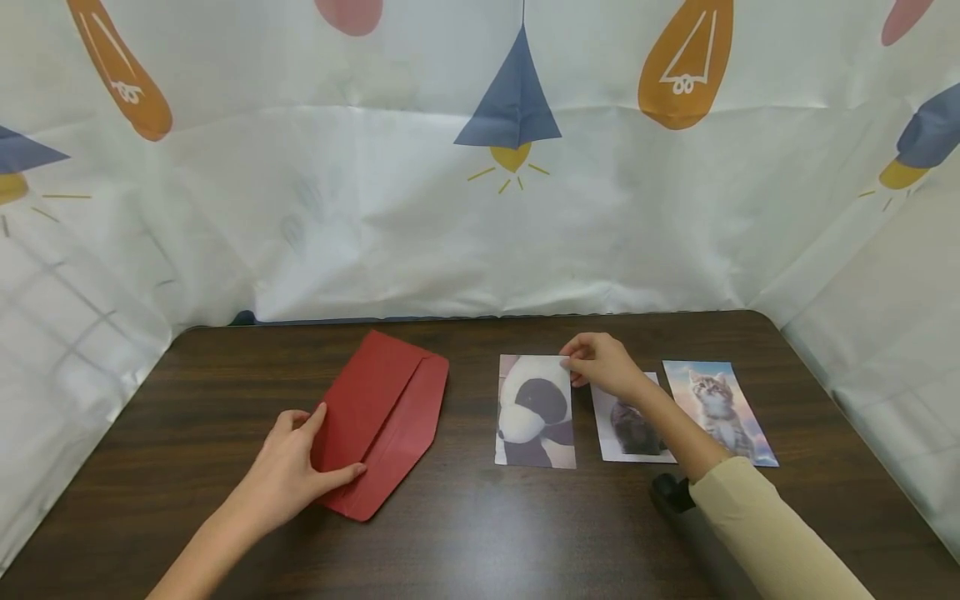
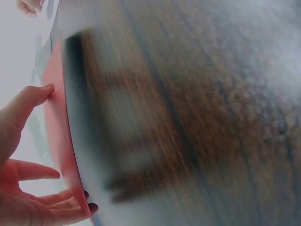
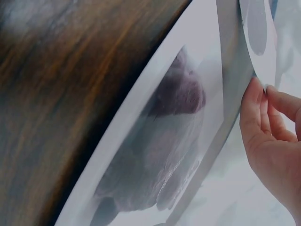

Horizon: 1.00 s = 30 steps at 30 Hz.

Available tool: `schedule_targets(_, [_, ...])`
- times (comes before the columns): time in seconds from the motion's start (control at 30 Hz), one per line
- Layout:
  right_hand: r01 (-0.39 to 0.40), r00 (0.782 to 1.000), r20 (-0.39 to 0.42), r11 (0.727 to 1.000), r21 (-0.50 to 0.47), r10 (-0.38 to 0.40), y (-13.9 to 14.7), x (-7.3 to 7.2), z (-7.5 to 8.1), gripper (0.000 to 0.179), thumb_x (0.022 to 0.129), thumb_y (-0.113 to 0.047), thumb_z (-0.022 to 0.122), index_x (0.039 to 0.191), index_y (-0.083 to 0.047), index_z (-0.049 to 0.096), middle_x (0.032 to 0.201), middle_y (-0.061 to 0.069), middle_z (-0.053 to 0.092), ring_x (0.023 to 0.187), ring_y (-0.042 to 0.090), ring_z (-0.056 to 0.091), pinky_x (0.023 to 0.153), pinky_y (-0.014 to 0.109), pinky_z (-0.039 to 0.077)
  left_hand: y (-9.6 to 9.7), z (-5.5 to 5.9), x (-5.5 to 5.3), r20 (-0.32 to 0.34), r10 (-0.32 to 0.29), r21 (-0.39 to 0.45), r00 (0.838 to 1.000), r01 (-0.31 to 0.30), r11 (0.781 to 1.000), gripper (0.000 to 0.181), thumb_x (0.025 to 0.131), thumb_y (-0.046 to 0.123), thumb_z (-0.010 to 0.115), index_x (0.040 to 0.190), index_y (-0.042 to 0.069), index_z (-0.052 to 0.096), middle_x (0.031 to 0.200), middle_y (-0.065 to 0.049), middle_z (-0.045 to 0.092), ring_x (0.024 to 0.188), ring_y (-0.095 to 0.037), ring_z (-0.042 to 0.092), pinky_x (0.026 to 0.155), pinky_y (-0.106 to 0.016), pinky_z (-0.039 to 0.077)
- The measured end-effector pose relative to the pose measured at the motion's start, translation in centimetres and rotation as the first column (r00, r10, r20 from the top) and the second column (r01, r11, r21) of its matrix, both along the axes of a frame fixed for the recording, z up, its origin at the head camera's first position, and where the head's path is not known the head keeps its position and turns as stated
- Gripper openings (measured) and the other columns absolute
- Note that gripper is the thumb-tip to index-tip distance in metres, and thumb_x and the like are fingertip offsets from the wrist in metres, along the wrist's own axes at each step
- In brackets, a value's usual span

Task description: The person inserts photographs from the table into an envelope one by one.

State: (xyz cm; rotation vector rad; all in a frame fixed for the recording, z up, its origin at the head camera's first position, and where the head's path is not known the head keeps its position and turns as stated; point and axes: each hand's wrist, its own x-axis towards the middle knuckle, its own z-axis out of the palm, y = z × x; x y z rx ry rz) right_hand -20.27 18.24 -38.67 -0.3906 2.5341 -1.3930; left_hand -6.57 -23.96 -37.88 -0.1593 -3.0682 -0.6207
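My left hand (image 1: 296,467) grips a red paper envelope (image 1: 378,408) by its near left edge, thumb on the upper face and fingertips curled under. In the left wrist view the envelope (image 2: 59,117) is edge-on, its shadow falling on the wood. With thumb and fingers my right hand (image 1: 603,364) pinches the top right corner of a photo card (image 1: 536,417) showing a black-and-white plush toy. In the right wrist view only a strip of that card (image 3: 258,42) shows. Beneath my right wrist lies a card with a dark animal (image 1: 633,429), partly covered by the forearm.
A kitten photo card (image 1: 716,408) lies at the right on the dark wooden table (image 1: 480,533). Behind the table hangs a white curtain (image 1: 420,225) printed with lamps and bulbs. A black strap-like piece (image 1: 671,493) sits at my right sleeve (image 1: 765,525).
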Motion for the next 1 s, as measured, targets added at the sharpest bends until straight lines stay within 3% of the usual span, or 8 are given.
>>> schedule_targets(0.23, [0.006,1.0,0.007,0.999,-0.033,-0.005,0.0,0.2,-0.1,0.023,0.105,-0.003,0.063,0.12,0.013,0.065,0.096,0.021,0.071,0.077,0.018,0.069,0.075,0.037,0.064,0.2,0.0,0.4,-0.019,0.014,-0.008,1.0,-0.015,1.0,0.098,0.084,0.046,0.087,0.146,-0.02,0.046,0.13,-0.043,0.048,0.11,-0.054,0.058,0.086,-0.06,0.057])
schedule_targets(0.43, [0.021,1.0,0.024,0.997,-0.077,-0.019,0.0,0.4,0.0,0.023,0.104,-0.003,0.063,0.121,0.014,0.064,0.097,0.021,0.07,0.078,0.018,0.067,0.074,0.035,0.064,0.3,0.0,0.5,-0.052,0.018,-0.007,0.999,-0.018,1.0,0.096,0.086,0.044,0.086,0.147,-0.018,0.046,0.132,-0.041,0.047,0.114,-0.058,0.051,0.087,-0.066,0.053])
schedule_targets(1.0, [0.043,0.999,0.019,0.99,-0.131,-0.041,-0.1,1.0,0.8,0.023,0.105,0.0,0.061,0.121,0.016,0.063,0.096,0.02,0.07,0.076,0.014,0.068,0.072,0.03,0.064,0.7,-0.1,0.6,-0.161,-0.018,0.006,0.987,0.019,1.0,0.085,0.087,0.031,0.087,0.147,-0.015,0.048,0.137,-0.042,0.042,0.116,-0.061,0.046,0.084,-0.065,0.056])
